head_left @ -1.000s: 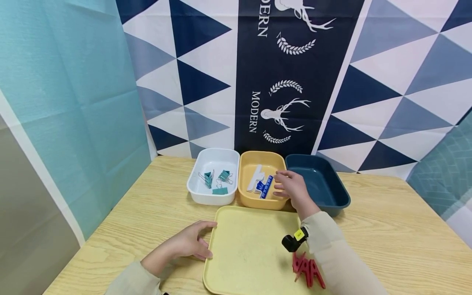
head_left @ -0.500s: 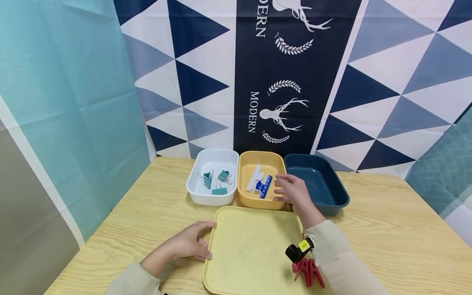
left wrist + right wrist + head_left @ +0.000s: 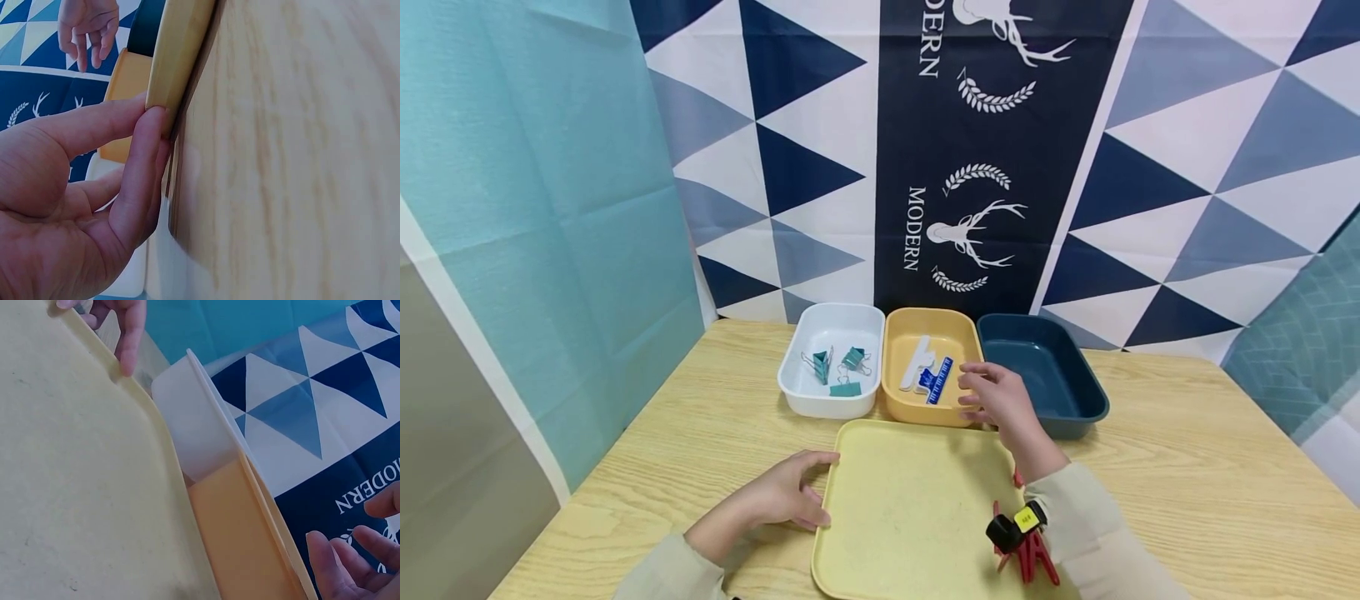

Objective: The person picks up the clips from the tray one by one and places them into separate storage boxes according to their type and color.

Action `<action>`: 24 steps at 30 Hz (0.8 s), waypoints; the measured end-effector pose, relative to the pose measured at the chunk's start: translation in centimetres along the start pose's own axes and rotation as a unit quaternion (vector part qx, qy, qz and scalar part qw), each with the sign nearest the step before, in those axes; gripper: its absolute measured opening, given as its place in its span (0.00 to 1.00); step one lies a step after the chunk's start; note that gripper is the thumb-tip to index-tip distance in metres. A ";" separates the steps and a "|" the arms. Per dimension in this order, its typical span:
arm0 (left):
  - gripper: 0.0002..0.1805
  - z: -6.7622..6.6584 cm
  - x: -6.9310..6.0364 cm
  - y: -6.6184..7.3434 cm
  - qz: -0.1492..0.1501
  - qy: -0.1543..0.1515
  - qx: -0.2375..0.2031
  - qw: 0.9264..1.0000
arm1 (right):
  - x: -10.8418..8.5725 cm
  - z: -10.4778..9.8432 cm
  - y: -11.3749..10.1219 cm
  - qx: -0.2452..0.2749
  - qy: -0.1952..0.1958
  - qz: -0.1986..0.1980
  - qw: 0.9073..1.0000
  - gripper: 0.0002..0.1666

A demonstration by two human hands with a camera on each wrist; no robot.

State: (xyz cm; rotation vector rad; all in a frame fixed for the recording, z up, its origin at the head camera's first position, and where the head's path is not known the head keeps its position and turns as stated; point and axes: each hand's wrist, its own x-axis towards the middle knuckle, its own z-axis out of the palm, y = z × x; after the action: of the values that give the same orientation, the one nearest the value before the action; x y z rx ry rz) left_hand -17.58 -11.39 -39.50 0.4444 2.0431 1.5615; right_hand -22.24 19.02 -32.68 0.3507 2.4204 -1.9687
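My left hand (image 3: 781, 492) holds the left rim of a pale yellow tray (image 3: 910, 500), with thumb and index finger on the edge and other fingers partly hidden below it. My right hand (image 3: 1002, 404) is held over the right front corner of the orange-yellow bin (image 3: 928, 414), fingers loosely bent and apart, nothing between them. Inside that bin lie a white clip (image 3: 916, 364) and a blue clip (image 3: 940, 382), overlapping. Several red clothespins (image 3: 1028, 560) rest on the tray's right side, partly covered by my right wrist camera and sleeve.
Left of the orange-yellow bin, a white bin (image 3: 831, 407) contains teal binder clips (image 3: 846, 389). A dark blue bin (image 3: 1078, 404) adjoins on the right. All stand on a wooden table (image 3: 1195, 450) before a patterned cloth backdrop (image 3: 820, 167).
My right hand has drawn slightly down and toward me, its wrist camera now covering more of the clothespins. My left hand, the tray and the clips in the bins keep their places.
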 end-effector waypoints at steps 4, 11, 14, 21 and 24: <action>0.45 0.0 0.1 0.0 0.002 0.001 0.000 1.000 | -0.3 0.0 0.2 -0.006 0.003 0.000 1.000 0.22; 0.45 0.0 0.1 -0.1 0.004 0.005 -0.001 1.000 | -0.8 -0.4 0.9 -0.011 0.000 -0.006 1.000 0.22; 0.45 0.1 0.0 0.0 0.005 0.006 0.001 1.000 | -0.8 -0.7 1.3 -0.014 0.002 -0.004 1.000 0.21; 0.45 0.0 0.0 0.0 0.005 0.006 0.008 1.000 | -1.3 -1.2 2.2 -0.025 0.006 -0.003 1.000 0.22; 0.45 -0.1 0.0 0.0 0.004 0.007 0.009 1.000 | -1.4 -1.4 2.4 -0.023 0.005 -0.001 1.000 0.22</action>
State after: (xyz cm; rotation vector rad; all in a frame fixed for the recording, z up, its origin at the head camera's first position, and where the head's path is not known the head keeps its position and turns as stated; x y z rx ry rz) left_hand -17.60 -11.46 -39.48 0.4512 2.0689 1.5570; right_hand -20.23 20.58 -34.50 0.3584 2.4689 -1.9141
